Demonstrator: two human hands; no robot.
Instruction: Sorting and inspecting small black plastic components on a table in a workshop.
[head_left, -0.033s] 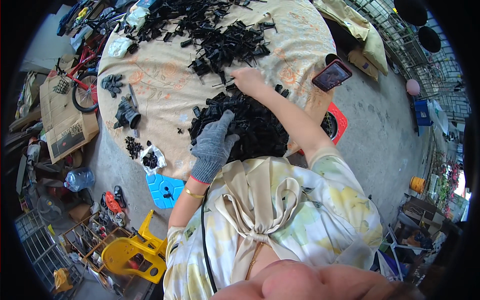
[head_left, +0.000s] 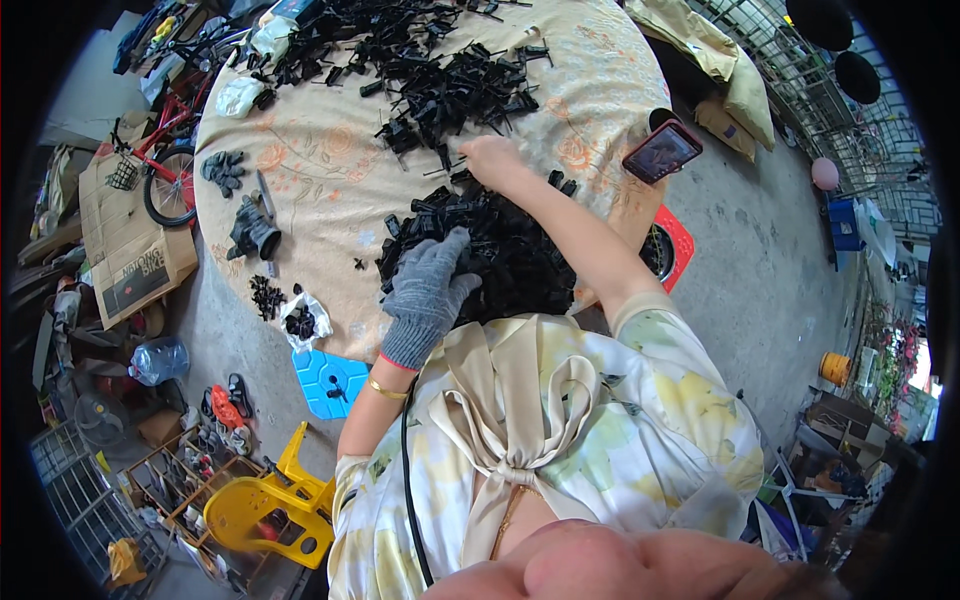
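Observation:
My left hand [head_left: 422, 293], in a grey knit glove, lies on the near heap of black plastic parts [head_left: 510, 255]. Its thumb stands apart from the fingers, and I see nothing held in it. Beyond that heap, my bare right hand [head_left: 493, 163] is closed, its fingertips beside the near end of a second, spread-out heap of black parts with thin pins [head_left: 450, 95]. Whatever the right fingers hold is too small or hidden to name. Both heaps rest on a round table with a beige floral cloth [head_left: 320, 220].
On the table's left lie grey gloves [head_left: 254, 230], small black bits [head_left: 266, 297] and an open white bag [head_left: 304, 318] of dark pieces. A phone [head_left: 662, 148] stands at the right edge. Blue [head_left: 328, 380] and red [head_left: 678, 250] stools and a yellow plastic seat [head_left: 265, 515] surround the table.
My left gloved fingers have shifted slightly on the near heap. A thin dark piece at my right fingertips no longer shows clearly. The rest looks the same.

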